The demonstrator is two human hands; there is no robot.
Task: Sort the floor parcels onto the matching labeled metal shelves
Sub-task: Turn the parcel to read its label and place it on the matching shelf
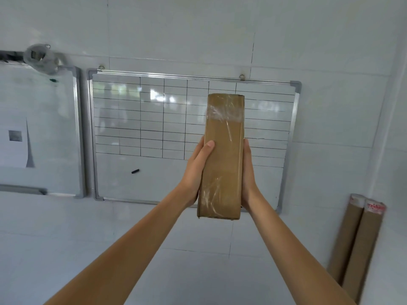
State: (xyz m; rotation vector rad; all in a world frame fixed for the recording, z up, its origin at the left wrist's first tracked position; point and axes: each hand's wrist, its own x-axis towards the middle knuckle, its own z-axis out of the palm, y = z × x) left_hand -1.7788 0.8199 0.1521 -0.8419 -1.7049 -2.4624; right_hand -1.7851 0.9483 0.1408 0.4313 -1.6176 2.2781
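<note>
Two hands hold one brown parcel (pixel 222 157) up at arm's length, in front of a gridded whiteboard (pixel 154 128) on a white tiled wall. The left hand (pixel 196 172) presses flat along the parcel's left side with its thumb laid over the front face; the right hand (pixel 248 175) presses along the right side, fingers fairly straight and mostly hidden behind the cardboard. So the grip is a squeeze between two palms, clamped on the parcel rather than wrapped round it. The parcel stands on end, long and narrow, bound in clear tape near the top and bottom.

No shelf and no label show in this view, so which shelf it belongs on cannot be told from here. My judgement is that the parcel is being carried or read, with placing yet to come.

Risks, as I see them: the tape is slick, and a palm squeeze low on a tall parcel could let it slide down or tip forward if the pressure eases. Lifting it further may bring its top against the whiteboard. Two cardboard tubes (pixel 356 245) lean in the right corner, and a careless turn that way could knock them over.
</note>
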